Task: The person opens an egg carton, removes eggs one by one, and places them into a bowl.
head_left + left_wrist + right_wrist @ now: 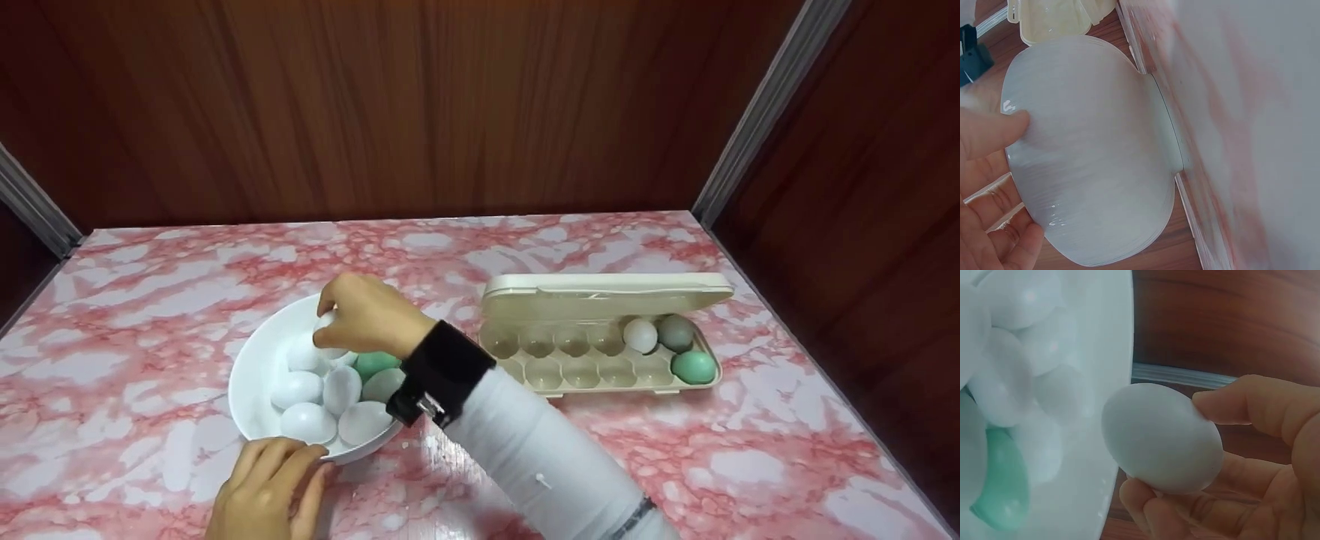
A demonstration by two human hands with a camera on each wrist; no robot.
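Note:
My right hand (pixel 367 319) pinches a white egg (pixel 1162 439) between thumb and fingers, over the far side of a white bowl (pixel 251 375). Several white eggs (pixel 308 424) and a green egg (pixel 1002 481) lie in the bowl. At the bowl's near edge, my left hand (pixel 262 491) grips the rim. The left wrist view shows the thumb against the bowl's outer wall (pixel 1089 152) and the fingers along its edge. To the right stands a cream egg carton (pixel 607 283), lid raised, holding a white egg (pixel 640 335), a dark grey egg (pixel 675 334) and a green egg (pixel 694 367) at its right end.
The table (pixel 135 337) has a red and white marbled top. A dark wood panel (pixel 450 112) rises behind it, and another wood panel (pixel 862 262) stands along the right side. The right forearm's white sleeve (pixel 555 457) passes in front of the carton's near left corner.

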